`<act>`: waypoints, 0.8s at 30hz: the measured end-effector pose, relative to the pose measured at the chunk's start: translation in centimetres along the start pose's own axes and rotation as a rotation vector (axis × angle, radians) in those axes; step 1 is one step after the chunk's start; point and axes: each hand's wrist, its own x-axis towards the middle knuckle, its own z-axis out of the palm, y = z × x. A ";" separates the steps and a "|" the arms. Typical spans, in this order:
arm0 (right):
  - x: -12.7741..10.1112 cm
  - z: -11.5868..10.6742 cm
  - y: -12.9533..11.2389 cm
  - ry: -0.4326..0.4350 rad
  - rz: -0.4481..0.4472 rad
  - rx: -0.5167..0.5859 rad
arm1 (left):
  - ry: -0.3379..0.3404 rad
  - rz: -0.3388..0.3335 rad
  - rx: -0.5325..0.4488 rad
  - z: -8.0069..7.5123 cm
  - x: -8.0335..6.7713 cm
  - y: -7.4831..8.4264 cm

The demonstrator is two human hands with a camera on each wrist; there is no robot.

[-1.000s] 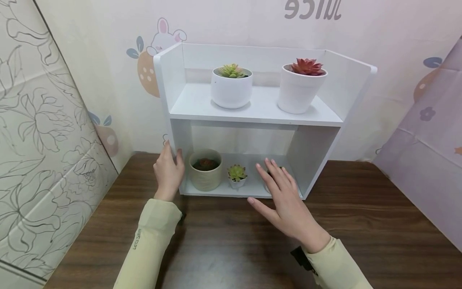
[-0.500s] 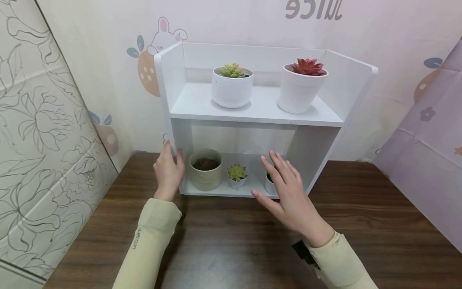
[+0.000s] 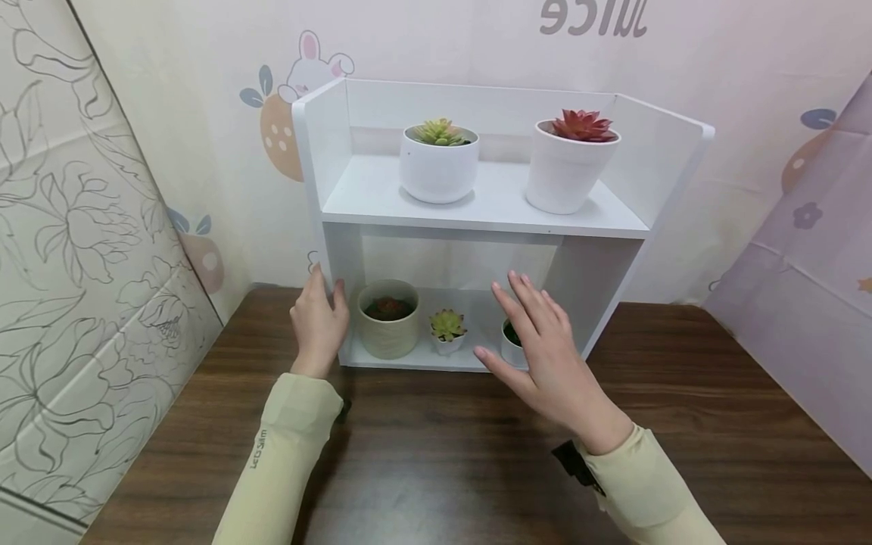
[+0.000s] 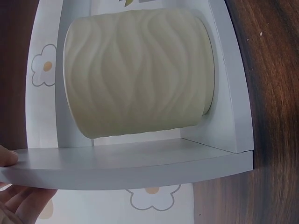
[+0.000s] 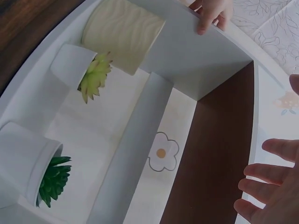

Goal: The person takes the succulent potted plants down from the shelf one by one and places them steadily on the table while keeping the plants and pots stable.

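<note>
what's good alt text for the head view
A person's left hand grips a white two-level shelf; the right hand, fingers spread, is held before it. On top, a yellow-green succulent and a red succulent sit in white pots; below are a cream pot, a small green succulent and a partly hidden white pot.

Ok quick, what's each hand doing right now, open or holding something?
Left hand: holding the white two-tier shelf by its left side panel.
Right hand: open, holding nothing.

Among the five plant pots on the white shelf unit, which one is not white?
The cream pot, at the left end of the lower shelf, nearest the left hand. Only its wall is wavy; the rest are smooth and white.
</note>
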 end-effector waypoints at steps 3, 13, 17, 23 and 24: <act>0.3 -0.1 0.0 0.008 -0.004 -0.002 | -0.004 -0.003 0.001 0.0 0.0 0.0; 1.2 -0.5 0.1 0.002 -0.016 -0.003 | -0.002 -0.009 0.002 -0.1 0.0 0.1; 1.6 -1.0 0.3 0.007 -0.015 0.001 | -0.014 -0.030 0.006 -0.1 -0.1 0.2; 2.1 -1.6 0.4 0.006 -0.012 -0.012 | -0.011 -0.032 0.012 -0.1 -0.1 0.1; 2.1 -1.7 0.4 0.004 -0.013 -0.014 | -0.008 -0.031 0.013 -0.1 -0.1 0.1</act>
